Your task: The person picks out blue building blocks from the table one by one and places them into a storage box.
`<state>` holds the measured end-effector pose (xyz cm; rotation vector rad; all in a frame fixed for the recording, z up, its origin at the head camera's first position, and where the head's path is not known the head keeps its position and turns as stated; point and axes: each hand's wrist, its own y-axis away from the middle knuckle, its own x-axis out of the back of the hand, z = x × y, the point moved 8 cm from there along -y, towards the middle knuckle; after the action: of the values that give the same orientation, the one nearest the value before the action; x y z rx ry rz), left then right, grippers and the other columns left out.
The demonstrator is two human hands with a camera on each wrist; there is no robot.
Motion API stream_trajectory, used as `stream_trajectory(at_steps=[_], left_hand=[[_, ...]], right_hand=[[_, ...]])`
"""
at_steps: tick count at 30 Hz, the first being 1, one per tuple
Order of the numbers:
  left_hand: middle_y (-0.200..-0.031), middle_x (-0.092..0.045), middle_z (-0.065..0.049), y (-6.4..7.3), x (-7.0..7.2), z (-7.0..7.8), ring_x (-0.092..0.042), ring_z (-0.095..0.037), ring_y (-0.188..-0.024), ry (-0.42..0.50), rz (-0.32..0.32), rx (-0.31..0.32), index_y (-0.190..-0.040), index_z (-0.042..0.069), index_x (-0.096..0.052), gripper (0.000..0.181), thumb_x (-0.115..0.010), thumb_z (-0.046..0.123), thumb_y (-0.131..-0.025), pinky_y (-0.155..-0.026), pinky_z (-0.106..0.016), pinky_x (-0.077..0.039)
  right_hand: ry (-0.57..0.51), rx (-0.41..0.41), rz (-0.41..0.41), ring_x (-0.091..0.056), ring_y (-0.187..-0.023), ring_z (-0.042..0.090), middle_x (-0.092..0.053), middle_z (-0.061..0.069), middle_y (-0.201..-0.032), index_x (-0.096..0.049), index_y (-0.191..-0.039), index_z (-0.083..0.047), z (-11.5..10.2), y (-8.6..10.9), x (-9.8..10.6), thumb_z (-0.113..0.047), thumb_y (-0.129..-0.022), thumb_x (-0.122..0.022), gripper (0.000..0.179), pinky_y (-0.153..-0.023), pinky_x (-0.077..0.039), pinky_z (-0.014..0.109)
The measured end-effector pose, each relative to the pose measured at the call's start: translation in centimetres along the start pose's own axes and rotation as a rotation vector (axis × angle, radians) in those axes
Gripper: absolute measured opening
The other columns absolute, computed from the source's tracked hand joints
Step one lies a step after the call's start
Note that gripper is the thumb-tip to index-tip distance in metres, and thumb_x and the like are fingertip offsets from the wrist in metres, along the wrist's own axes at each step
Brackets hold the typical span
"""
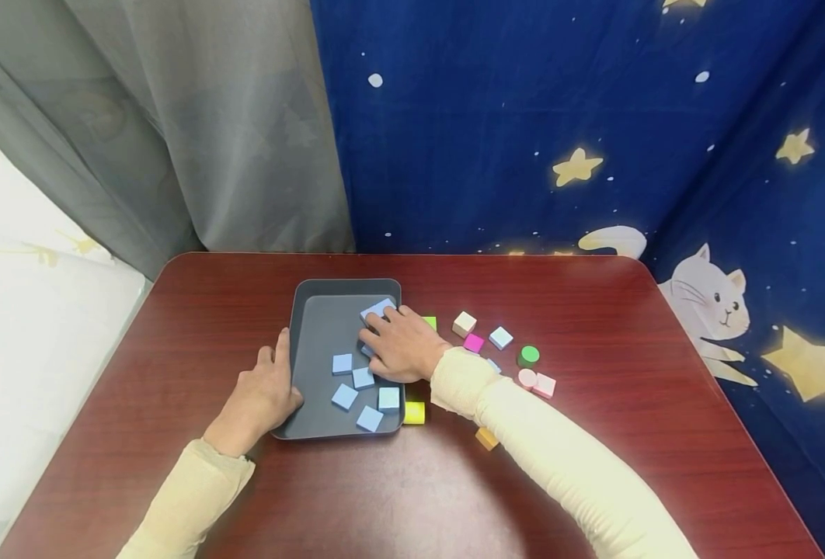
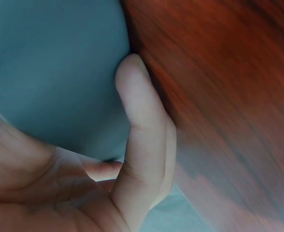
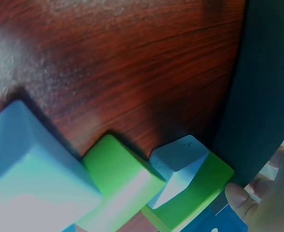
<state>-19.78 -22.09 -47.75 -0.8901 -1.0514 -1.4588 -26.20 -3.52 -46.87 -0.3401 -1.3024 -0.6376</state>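
A dark grey tray [image 1: 315, 411] lies on the table with several light blue blocks [image 1: 345, 397] in it. My left hand [image 1: 262, 392] rests against the tray's left side, index finger straight along the wall and thumb by the near corner. In the left wrist view, a finger [image 2: 144, 116] presses on the tray's outer wall [image 2: 60, 72]. My right hand [image 1: 402, 341] reaches over the tray's right rim, fingertips at a blue block [image 1: 379, 307] near the far right corner. Another blue block [image 1: 367, 351] shows partly below its fingers; I cannot tell whether the hand grips it.
Right of the tray lie a yellow block [image 1: 415, 413], a cream block [image 1: 464, 324], a magenta block [image 1: 473, 343], a light blue block [image 1: 500, 338], a green cylinder [image 1: 527, 356], pink pieces [image 1: 544, 386] and an orange block [image 1: 486, 439]. Green blocks [image 3: 120, 179] sit beside the tray.
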Motion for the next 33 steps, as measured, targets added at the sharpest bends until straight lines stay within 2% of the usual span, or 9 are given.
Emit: stream_trajectory(at_steps=[6,17,21,28,33], left_hand=[[-0.139,-0.045,-0.043,0.1,0.1,0.4,-0.06,-0.049,-0.076,0.001,-0.041,0.015,-0.17,-0.008,-0.009,0.102,-0.066,0.007,-0.088,-0.075,-0.062,-0.057],[-0.141,-0.044,-0.043,0.1,0.2,0.6,-0.061,-0.051,-0.079,0.004,-0.045,0.019,-0.17,-0.007,-0.008,0.102,-0.066,0.007,-0.088,-0.077,-0.063,-0.057],[-0.141,-0.044,-0.043,0.1,0.2,0.6,-0.061,-0.052,-0.079,0.006,-0.042,0.017,-0.17,-0.007,-0.009,0.102,-0.067,0.006,-0.088,-0.077,-0.063,-0.057],[-0.143,-0.043,-0.043,0.1,0.0,0.5,-0.061,-0.053,-0.082,0.004,-0.045,0.024,-0.17,-0.008,-0.009,0.101,-0.065,0.006,-0.088,-0.079,-0.064,-0.057],[-0.142,-0.043,-0.043,0.2,0.0,0.2,-0.06,-0.052,-0.08,0.013,-0.049,0.024,-0.17,-0.008,-0.008,0.101,-0.064,0.006,-0.087,-0.078,-0.064,-0.057]], right_hand=[[-0.011,0.0,-0.006,-0.056,-0.132,0.027,-0.051,0.005,-0.162,-0.06,-0.154,-0.022,0.1,0.1,0.0,-0.048,-0.11,-0.043,0.054,-0.105,-0.048,0.041],[-0.019,-0.011,-0.011,-0.056,-0.132,0.025,-0.052,0.004,-0.161,-0.059,-0.155,-0.023,0.3,0.2,0.0,-0.047,-0.111,-0.042,0.054,-0.106,-0.048,0.041],[-0.028,-0.006,0.026,-0.057,-0.126,0.024,-0.056,0.004,-0.155,-0.061,-0.153,-0.022,0.4,0.3,0.5,-0.044,-0.112,-0.04,0.051,-0.102,-0.051,0.039],[-0.019,0.01,0.124,-0.057,-0.128,0.026,-0.059,0.005,-0.153,-0.061,-0.153,-0.02,1.3,0.9,1.9,-0.04,-0.113,-0.041,0.049,-0.103,-0.051,0.039],[-0.05,0.002,0.175,-0.056,-0.117,0.026,-0.063,0.006,-0.142,-0.064,-0.145,-0.018,2.4,2.0,2.4,-0.035,-0.112,-0.044,0.042,-0.094,-0.051,0.037]])
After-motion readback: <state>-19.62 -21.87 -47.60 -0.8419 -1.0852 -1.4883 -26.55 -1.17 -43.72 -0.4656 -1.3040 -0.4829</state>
